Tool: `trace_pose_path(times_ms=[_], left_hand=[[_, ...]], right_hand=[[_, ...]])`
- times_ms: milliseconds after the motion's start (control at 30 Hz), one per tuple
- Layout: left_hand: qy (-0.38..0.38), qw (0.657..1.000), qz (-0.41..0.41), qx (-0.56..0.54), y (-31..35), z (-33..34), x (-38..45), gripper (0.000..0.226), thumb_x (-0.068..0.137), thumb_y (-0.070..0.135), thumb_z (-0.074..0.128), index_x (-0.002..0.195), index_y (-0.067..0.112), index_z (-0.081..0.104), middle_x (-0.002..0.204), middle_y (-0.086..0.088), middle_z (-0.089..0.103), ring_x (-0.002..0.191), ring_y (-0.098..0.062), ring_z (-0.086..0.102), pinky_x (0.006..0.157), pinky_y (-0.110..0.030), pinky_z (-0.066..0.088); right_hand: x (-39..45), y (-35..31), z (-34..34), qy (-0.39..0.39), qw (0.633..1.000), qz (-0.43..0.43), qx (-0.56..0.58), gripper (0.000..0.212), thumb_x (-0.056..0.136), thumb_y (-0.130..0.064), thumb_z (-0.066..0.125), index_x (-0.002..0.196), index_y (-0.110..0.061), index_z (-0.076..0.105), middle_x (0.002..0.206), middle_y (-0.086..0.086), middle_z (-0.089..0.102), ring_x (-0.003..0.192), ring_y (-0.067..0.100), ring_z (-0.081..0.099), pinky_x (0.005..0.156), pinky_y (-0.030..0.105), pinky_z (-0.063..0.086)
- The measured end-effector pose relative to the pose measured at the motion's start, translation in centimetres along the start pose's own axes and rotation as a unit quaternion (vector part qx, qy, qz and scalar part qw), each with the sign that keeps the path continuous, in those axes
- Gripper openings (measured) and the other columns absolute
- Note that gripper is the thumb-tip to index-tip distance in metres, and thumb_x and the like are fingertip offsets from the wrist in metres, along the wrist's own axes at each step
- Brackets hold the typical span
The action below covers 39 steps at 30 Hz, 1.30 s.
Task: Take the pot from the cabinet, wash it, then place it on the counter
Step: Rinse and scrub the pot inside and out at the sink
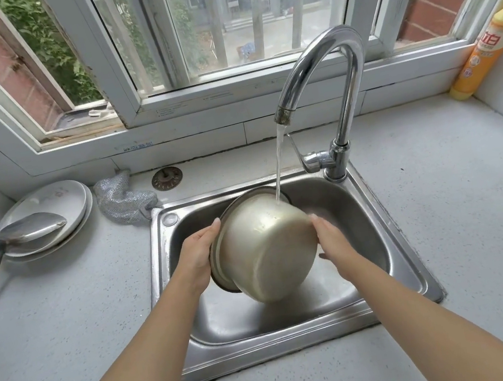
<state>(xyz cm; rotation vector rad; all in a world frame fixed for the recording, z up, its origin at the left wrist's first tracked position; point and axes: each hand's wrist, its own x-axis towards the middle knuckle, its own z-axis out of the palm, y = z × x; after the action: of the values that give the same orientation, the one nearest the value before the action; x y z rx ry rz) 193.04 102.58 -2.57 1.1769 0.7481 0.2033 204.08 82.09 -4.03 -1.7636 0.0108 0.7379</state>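
Observation:
A round steel pot (263, 247) is held over the steel sink (390, 234), tipped so its base faces me and its mouth points away to the left. My left hand (199, 253) grips its rim on the left side. My right hand (332, 240) presses against the pot's right wall near the base. Water runs from the chrome faucet (325, 81) in a thin stream and strikes the upper side of the pot. The inside of the pot is hidden.
Stacked white plates (71, 197) holding a large metal ladle (26, 229) sit on the counter at left. A silver scrubbing cloth (122, 198) and a drain strainer (166, 178) lie behind the sink. A yellow detergent bottle (487, 50) stands at back right. Grey counter (456, 192) surrounds the sink.

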Motion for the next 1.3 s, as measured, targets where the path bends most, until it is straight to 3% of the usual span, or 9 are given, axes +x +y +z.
trace_pose_path(times_ms=[133, 333, 567, 800, 967, 1067, 1133, 1200, 1300], left_hand=[[0.043, 0.997, -0.015, -0.057, 0.1, 0.1, 0.4, 0.027, 0.094, 0.026, 0.054, 0.085, 0.006, 0.070, 0.072, -0.003, 0.074, 0.069, -0.015, 0.067, 0.066, -0.027, 0.054], [0.107, 0.992, -0.067, -0.030, 0.3, 1.3, 0.2, 0.031, 0.095, 0.026, 0.053, 0.080, 0.002, 0.065, 0.075, -0.009, 0.061, 0.068, -0.021, 0.056, 0.065, -0.033, 0.049], [0.146, 0.982, -0.115, -0.044, 0.7, 1.8, 0.7, 0.029, 0.097, 0.012, 0.048, 0.070, 0.006, 0.056, 0.066, -0.005, 0.052, 0.052, -0.015, 0.050, 0.055, -0.031, 0.044], [0.176, 0.966, -0.166, -0.090, 0.1, 1.1, 1.7, 0.029, 0.094, -0.005, 0.035, 0.071, 0.002, 0.051, 0.070, -0.011, 0.052, 0.053, -0.022, 0.056, 0.033, -0.026, 0.049], [0.237, 0.947, -0.184, -0.112, -1.3, -0.2, 4.0, 0.039, 0.096, 0.007, 0.018, 0.112, -0.006, 0.052, 0.107, -0.020, 0.056, 0.091, -0.029, 0.056, 0.080, -0.047, 0.050], [0.246, 0.939, -0.199, -0.133, -1.7, -0.5, 4.8, 0.046, 0.098, 0.013, 0.016, 0.124, -0.010, 0.045, 0.120, -0.020, 0.057, 0.102, -0.030, 0.057, 0.098, -0.050, 0.046], [0.247, 0.938, -0.194, -0.146, -1.7, -0.5, 4.8, 0.046, 0.099, 0.014, 0.015, 0.123, -0.010, 0.045, 0.123, -0.020, 0.056, 0.101, -0.029, 0.056, 0.098, -0.051, 0.045], [0.247, 0.937, -0.200, -0.145, -1.6, -0.4, 4.6, 0.047, 0.099, 0.014, 0.015, 0.127, -0.011, 0.043, 0.127, -0.021, 0.056, 0.099, -0.030, 0.056, 0.091, -0.051, 0.047], [0.237, 0.942, -0.206, -0.120, -0.8, -0.1, 3.3, 0.042, 0.100, 0.010, 0.016, 0.107, -0.010, 0.052, 0.102, -0.020, 0.062, 0.081, -0.029, 0.060, 0.053, -0.042, 0.057]], right_hand=[[0.0, 1.3, -0.3, -0.037, 0.992, 0.099, 0.072, 0.037, 0.097, -0.049, 0.029, 0.117, -0.027, 0.051, 0.122, 0.003, 0.056, 0.108, 0.029, 0.058, 0.088, 0.048, 0.052], [-0.3, 1.7, 0.6, -0.061, 0.984, 0.152, 0.071, 0.042, 0.095, -0.055, 0.030, 0.120, -0.028, 0.051, 0.118, 0.002, 0.059, 0.104, 0.031, 0.062, 0.080, 0.044, 0.056], [-0.6, 1.3, 0.6, -0.029, 0.988, 0.137, 0.065, 0.029, 0.099, -0.036, 0.030, 0.083, -0.028, 0.052, 0.088, -0.001, 0.058, 0.073, 0.021, 0.056, 0.072, 0.030, 0.050], [-0.5, 1.4, 0.2, -0.010, 0.994, 0.098, 0.050, 0.018, 0.091, -0.027, 0.041, 0.079, -0.023, 0.053, 0.097, 0.002, 0.059, 0.088, 0.015, 0.052, 0.084, 0.033, 0.039], [-0.2, 1.6, 0.0, 0.015, 0.997, 0.070, 0.037, 0.039, 0.095, -0.024, 0.037, 0.133, -0.024, 0.048, 0.138, 0.001, 0.050, 0.128, 0.018, 0.044, 0.106, 0.039, 0.033], [-0.2, 1.9, 0.0, 0.027, 0.995, 0.091, 0.007, 0.045, 0.097, -0.022, 0.037, 0.143, -0.021, 0.036, 0.149, 0.002, 0.037, 0.135, 0.022, 0.036, 0.113, 0.041, 0.030], [-0.4, 2.1, 0.2, 0.026, 0.990, 0.141, -0.005, 0.044, 0.099, -0.021, 0.035, 0.142, -0.016, 0.034, 0.146, 0.006, 0.036, 0.128, 0.028, 0.042, 0.105, 0.043, 0.038], [-0.7, 1.9, 0.5, 0.018, 0.979, 0.198, 0.038, 0.037, 0.099, -0.017, 0.035, 0.135, -0.008, 0.037, 0.125, 0.016, 0.047, 0.097, 0.033, 0.057, 0.077, 0.040, 0.053], [-0.4, 1.9, 0.8, 0.034, 0.961, 0.225, 0.158, 0.015, 0.097, -0.002, 0.037, 0.110, 0.002, 0.043, 0.087, 0.022, 0.054, 0.064, 0.030, 0.056, 0.042, 0.031, 0.053]])
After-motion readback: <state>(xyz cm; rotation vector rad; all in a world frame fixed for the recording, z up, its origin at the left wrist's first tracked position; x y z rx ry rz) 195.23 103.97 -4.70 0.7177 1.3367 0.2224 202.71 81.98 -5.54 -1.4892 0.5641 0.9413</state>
